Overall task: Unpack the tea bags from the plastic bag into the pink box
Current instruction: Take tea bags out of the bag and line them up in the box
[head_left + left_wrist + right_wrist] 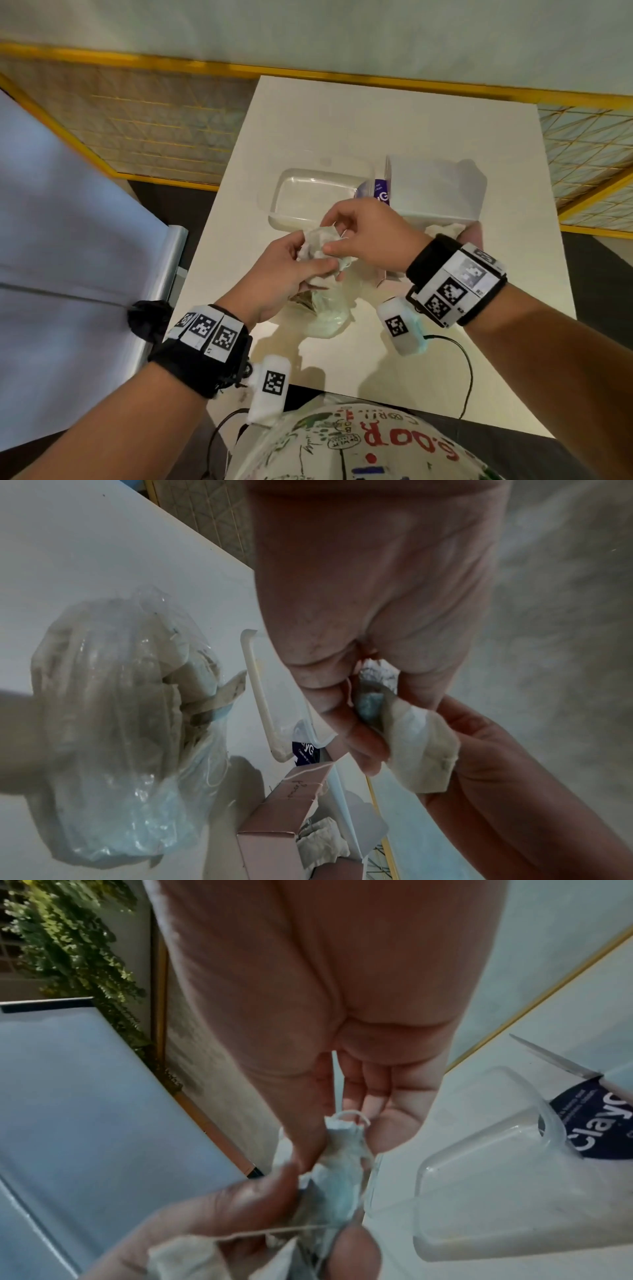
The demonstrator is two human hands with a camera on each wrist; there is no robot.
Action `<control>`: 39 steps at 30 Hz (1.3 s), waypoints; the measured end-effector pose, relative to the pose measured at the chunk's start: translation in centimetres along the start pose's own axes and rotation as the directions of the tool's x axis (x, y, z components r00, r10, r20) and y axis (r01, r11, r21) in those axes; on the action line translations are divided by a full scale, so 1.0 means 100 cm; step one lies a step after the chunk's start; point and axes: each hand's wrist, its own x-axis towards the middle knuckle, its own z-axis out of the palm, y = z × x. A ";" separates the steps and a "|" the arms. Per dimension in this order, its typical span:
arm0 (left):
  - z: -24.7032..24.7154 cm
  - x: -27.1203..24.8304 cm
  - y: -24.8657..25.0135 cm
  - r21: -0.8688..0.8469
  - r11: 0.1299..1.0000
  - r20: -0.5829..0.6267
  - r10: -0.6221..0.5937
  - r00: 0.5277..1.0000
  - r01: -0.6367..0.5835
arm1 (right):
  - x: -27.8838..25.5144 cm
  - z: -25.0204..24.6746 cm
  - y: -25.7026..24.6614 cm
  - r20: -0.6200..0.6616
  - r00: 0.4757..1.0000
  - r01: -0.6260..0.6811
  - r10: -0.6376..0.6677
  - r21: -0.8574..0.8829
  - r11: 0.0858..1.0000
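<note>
I logged the table (394,113) as the landmark. Off its left edge stood a pale blue panel (61,240). Over the table's near middle, my left hand (274,274) had fingers and thumb curled onto a clump of tea bags (317,245), clamped on it from the left. The plastic bag (327,313) lay on the table just under that hand, crumpled, with more tea bags showing through it in the left wrist view (192,674). The right hand (370,236) met the left over the same clump, thumb and forefinger pinched onto a bag; a white string (346,1114) looped from its top. Behind the hands, a clear tub (308,192) sat at the table's middle. The pink box (274,829) stood on the table right of the plastic bag, flaps open, with tea bags inside it. A white box (435,188) sat behind it, right of the tub, a purple label (381,192) between them.
</note>
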 end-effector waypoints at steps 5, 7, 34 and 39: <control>-0.019 -0.002 0.006 -0.192 0.981 -0.010 -0.022 1.000 0.020 | 0.001 0.005 -0.003 -0.066 0.997 -0.037 0.040 0.048 0.998; -0.028 -0.002 0.009 -0.192 0.981 -0.024 -0.011 1.000 0.006 | 0.002 0.004 -0.005 -0.085 0.994 -0.060 0.065 0.065 0.996; -0.047 -0.010 0.022 -0.131 0.991 0.025 0.019 1.000 -0.015 | 0.003 0.023 -0.043 -0.133 0.990 -0.025 0.052 0.197 0.980; -0.050 -0.007 0.022 -0.177 0.984 0.003 -0.022 1.000 0.022 | -0.001 0.020 -0.038 -0.175 0.974 -0.076 0.146 0.358 0.931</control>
